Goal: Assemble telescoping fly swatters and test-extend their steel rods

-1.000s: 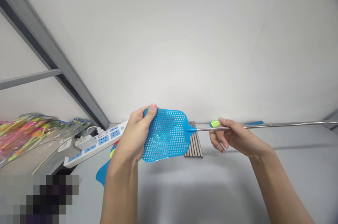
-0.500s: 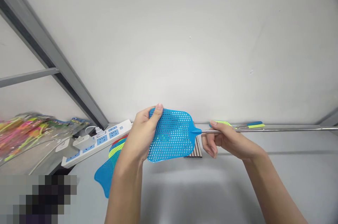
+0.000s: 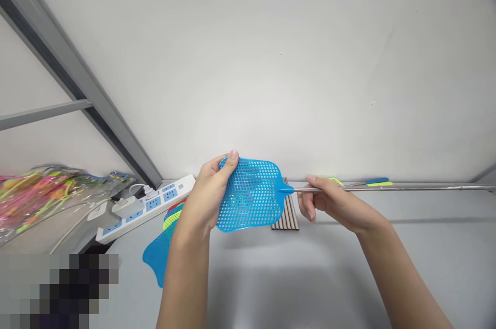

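Observation:
A blue fly swatter (image 3: 253,194) with a perforated head is held level above the table. My left hand (image 3: 213,189) grips the head's left edge, thumb on top. Its thin metal rod (image 3: 411,188) runs off to the right. Just past the blue neck, my right hand (image 3: 329,197) pinches the rod between thumb and fingers. Behind the swatter head, several metal tubes (image 3: 287,218) lie side by side on the table, partly hidden. Partly behind my left forearm lies a pile of coloured swatter heads, with a blue one (image 3: 157,256) in front.
A white power strip (image 3: 145,210) with plugs lies at the left. Plastic-wrapped colourful items (image 3: 50,194) are heaped beyond it. Blue and yellow handles (image 3: 378,182) rest against the wall (image 3: 287,76) at the back. A grey metal frame (image 3: 89,96) stands at the left.
The view has shifted slightly. Both hands keep their hold on the swatter, whose rod sits a little higher and more level on the right side.

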